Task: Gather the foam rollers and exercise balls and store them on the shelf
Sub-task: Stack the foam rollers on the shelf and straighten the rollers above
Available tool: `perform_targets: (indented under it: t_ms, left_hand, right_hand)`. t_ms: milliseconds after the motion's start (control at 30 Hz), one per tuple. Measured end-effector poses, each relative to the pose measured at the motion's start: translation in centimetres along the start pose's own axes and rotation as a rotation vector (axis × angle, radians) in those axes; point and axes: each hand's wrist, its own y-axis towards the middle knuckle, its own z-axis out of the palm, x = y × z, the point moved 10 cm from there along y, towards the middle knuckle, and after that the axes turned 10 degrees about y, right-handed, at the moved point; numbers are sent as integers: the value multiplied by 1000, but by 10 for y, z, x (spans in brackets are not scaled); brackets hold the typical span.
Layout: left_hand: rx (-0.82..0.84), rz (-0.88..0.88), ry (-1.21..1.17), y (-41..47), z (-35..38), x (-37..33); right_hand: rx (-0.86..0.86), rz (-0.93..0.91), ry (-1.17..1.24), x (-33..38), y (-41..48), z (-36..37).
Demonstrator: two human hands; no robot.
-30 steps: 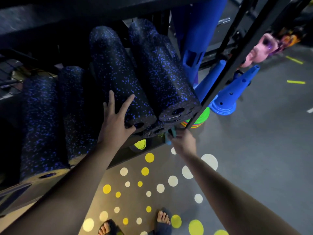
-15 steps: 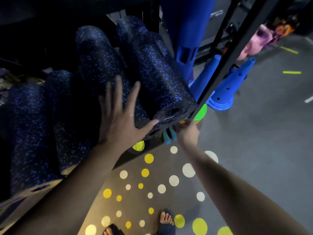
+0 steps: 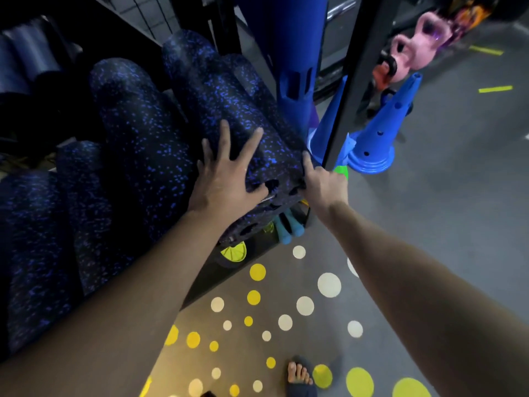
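Several black foam rollers with blue specks lie side by side and stacked on a dark shelf (image 3: 234,270). My left hand (image 3: 226,179) lies flat with spread fingers on the upper right roller (image 3: 229,110), near its front end. My right hand (image 3: 320,184) touches the front right edge of that same roller's end with its fingertips, close to the black shelf post (image 3: 352,81). Another roller (image 3: 137,133) lies to the left, with lower ones (image 3: 37,253) beside it. No exercise ball is in view.
Blue training cones (image 3: 380,133) stand on the grey floor right of the post, pink kettlebells (image 3: 415,50) behind them. Teal handles (image 3: 289,230) and a yellow-green disc (image 3: 234,252) sit under the shelf. Yellow and white dots mark the floor by my sandalled foot (image 3: 300,376).
My left hand slid right from the middle roller onto the upper right roller. My right hand rose from below the shelf edge to that roller's end. The view shifted closer.
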Motion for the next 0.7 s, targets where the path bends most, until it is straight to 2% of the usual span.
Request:
perform_targets:
  t_ms: [167, 300, 433, 700]
  left_hand:
    - [-125, -94, -167, -5, -15, 10]
    - [-163, -121, -225, -5, -16, 15]
    - [-162, -126, -209, -6, -15, 18]
    - [-159, -120, -236, -5, -15, 14]
  right_hand:
    - [-61, -69, -8, 2, -12, -8]
    - [-185, -102, -44, 17, -3, -17]
    - [-90, -154, -15, 25, -3, 6]
    - [-4, -120, 50, -3, -20, 19]
